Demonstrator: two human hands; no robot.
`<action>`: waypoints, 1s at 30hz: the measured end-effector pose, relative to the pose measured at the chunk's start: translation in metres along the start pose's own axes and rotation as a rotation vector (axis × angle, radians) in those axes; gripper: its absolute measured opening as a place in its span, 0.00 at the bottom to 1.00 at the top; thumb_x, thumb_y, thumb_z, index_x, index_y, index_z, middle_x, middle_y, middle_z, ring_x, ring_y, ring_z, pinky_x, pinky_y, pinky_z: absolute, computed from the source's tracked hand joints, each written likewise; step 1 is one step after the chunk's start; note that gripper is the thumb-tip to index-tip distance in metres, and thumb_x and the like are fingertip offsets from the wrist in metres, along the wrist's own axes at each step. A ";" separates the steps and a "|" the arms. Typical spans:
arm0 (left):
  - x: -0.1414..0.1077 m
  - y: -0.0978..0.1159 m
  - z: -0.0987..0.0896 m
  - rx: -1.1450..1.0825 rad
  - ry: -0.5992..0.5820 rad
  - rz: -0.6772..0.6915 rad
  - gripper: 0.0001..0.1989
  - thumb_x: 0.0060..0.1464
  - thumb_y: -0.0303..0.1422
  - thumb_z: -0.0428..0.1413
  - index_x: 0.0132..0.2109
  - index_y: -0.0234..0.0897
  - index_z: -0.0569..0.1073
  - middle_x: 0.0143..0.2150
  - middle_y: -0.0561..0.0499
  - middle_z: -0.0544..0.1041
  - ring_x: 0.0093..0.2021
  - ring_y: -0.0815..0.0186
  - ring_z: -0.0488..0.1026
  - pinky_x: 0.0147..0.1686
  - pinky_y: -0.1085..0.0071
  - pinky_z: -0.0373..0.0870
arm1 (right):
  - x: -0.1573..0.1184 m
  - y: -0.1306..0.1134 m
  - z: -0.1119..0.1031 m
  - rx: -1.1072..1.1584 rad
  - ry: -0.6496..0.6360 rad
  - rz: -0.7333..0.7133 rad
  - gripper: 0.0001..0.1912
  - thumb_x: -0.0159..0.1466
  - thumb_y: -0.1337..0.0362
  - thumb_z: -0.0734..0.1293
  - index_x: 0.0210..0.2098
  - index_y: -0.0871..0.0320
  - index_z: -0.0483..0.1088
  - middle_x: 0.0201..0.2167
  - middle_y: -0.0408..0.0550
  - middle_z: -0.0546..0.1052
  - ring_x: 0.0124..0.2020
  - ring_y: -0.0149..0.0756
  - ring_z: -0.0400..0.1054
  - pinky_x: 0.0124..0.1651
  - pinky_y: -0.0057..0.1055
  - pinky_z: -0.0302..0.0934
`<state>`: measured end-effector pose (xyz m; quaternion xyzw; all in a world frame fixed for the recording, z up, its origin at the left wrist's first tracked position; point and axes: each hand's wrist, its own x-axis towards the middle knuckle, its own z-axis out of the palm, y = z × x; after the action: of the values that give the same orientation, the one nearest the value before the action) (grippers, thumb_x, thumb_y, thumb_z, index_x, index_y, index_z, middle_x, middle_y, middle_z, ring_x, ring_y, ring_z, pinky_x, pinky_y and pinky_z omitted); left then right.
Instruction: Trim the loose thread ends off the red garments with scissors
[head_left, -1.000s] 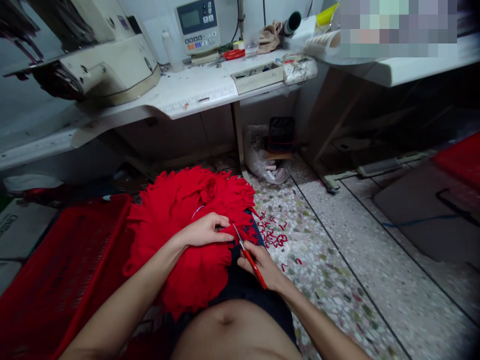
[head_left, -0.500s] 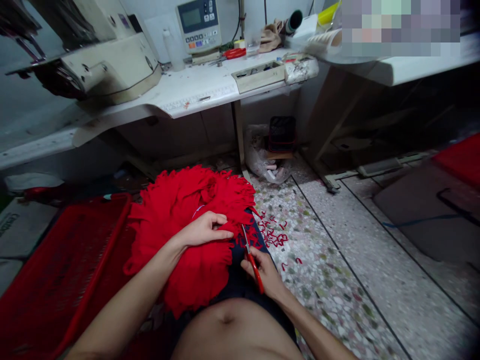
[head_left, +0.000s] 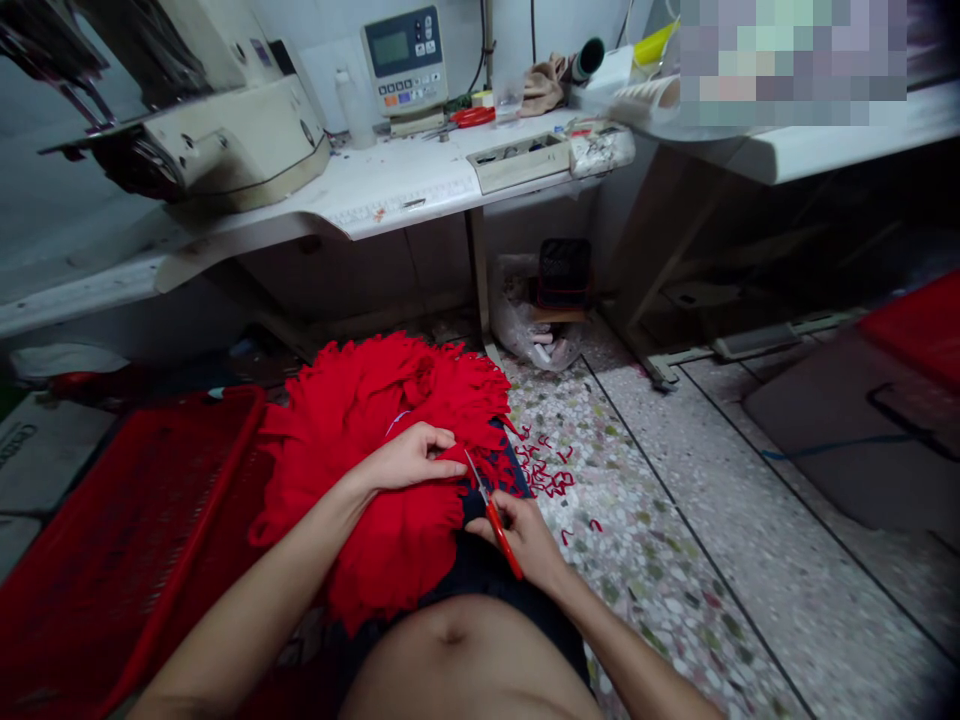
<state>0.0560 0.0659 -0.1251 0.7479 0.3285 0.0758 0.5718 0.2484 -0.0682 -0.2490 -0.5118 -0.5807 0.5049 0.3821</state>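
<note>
Over the lap point(head_left: 480, 565), head view | red fringed cloth point(head_left: 375, 420) is heaped across it | left hand point(head_left: 411, 458) is held open, pressed on the cloth | right hand point(head_left: 525, 540) is closed around red-handled scissors point(head_left: 499, 535) | a nick to the left hand is risked if the cloth slips

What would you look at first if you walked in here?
The big pile of fringed red cloth comes first, lying across the person's dark shorts with the left hand on it. Just right of that, the right hand holds red-handled scissors, beside little red snippets on the speckled floor. A red plastic crate sits at the left.
</note>
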 end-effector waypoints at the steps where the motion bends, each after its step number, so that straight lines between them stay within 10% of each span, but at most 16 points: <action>1: 0.000 -0.001 0.000 0.014 -0.002 0.006 0.18 0.58 0.42 0.61 0.29 0.31 0.73 0.29 0.56 0.63 0.30 0.71 0.59 0.31 0.74 0.56 | 0.000 0.003 0.002 0.023 0.013 0.016 0.27 0.63 0.46 0.72 0.24 0.56 0.56 0.20 0.34 0.55 0.23 0.28 0.48 0.25 0.26 0.43; 6: -0.007 -0.002 -0.002 0.094 -0.015 0.050 0.19 0.60 0.41 0.60 0.26 0.32 0.68 0.28 0.57 0.60 0.29 0.71 0.57 0.31 0.74 0.56 | -0.006 0.014 0.006 0.211 0.052 0.131 0.28 0.62 0.42 0.72 0.24 0.55 0.56 0.18 0.34 0.57 0.20 0.27 0.51 0.22 0.25 0.45; 11: -0.027 0.001 0.001 0.342 -0.364 0.090 0.07 0.53 0.32 0.64 0.29 0.35 0.77 0.25 0.57 0.65 0.25 0.72 0.59 0.27 0.72 0.53 | -0.007 0.016 -0.006 0.371 0.090 0.252 0.27 0.62 0.39 0.69 0.25 0.54 0.58 0.14 0.34 0.62 0.15 0.28 0.58 0.19 0.24 0.49; 16: -0.055 -0.013 0.029 0.695 -0.470 0.044 0.06 0.39 0.29 0.68 0.27 0.41 0.79 0.24 0.57 0.74 0.24 0.69 0.64 0.25 0.69 0.48 | 0.001 0.013 -0.017 0.371 0.088 0.253 0.28 0.60 0.38 0.70 0.26 0.54 0.59 0.14 0.35 0.65 0.14 0.28 0.58 0.17 0.23 0.49; 22: -0.081 -0.029 0.051 0.648 -0.229 0.064 0.07 0.43 0.37 0.69 0.27 0.41 0.81 0.21 0.56 0.72 0.25 0.69 0.67 0.31 0.70 0.57 | 0.013 0.007 -0.016 0.374 0.131 0.173 0.28 0.59 0.39 0.72 0.25 0.54 0.60 0.14 0.37 0.68 0.15 0.30 0.63 0.20 0.25 0.53; 30: -0.058 0.022 0.028 0.264 0.019 0.041 0.17 0.64 0.42 0.57 0.41 0.33 0.82 0.34 0.48 0.77 0.32 0.68 0.70 0.32 0.74 0.63 | 0.061 -0.035 -0.039 0.419 0.349 0.105 0.25 0.56 0.44 0.76 0.28 0.55 0.65 0.17 0.42 0.74 0.14 0.30 0.63 0.17 0.25 0.53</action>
<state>0.0339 0.0073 -0.0996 0.8224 0.3257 0.0505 0.4637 0.2670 0.0006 -0.2120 -0.5303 -0.3617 0.5374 0.5470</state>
